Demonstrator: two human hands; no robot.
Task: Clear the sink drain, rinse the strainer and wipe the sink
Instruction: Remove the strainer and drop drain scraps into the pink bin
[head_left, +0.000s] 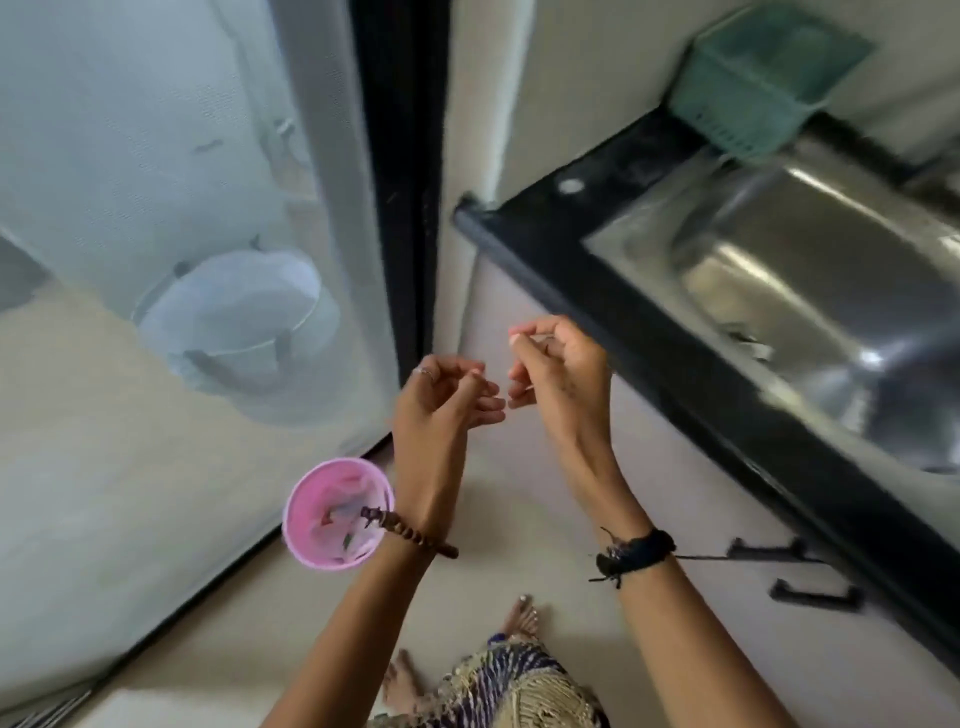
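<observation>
The steel sink (779, 270) is set in a black counter (530, 244) on the right. Its bottom is blurred; a dark patch (745, 338) shows there, and I cannot tell what it is. Both my hands are held up over the floor, left of the sink and apart from it. My left hand (441, 400) has loosely curled, separated fingers with nothing in them. My right hand (558, 374) pinches thumb to forefinger, and nothing shows between them. A small pink bin (311, 499) with scraps in it stands on the floor under my left wrist.
A green plastic basket (763, 88) sits on the counter behind the sink. White cabinet fronts with black handles (815, 592) run below the counter. A mesh screen door (208, 208) with a black frame stands to the left, a bucket (234, 312) behind it. My bare feet (519, 618) are on the tiled floor.
</observation>
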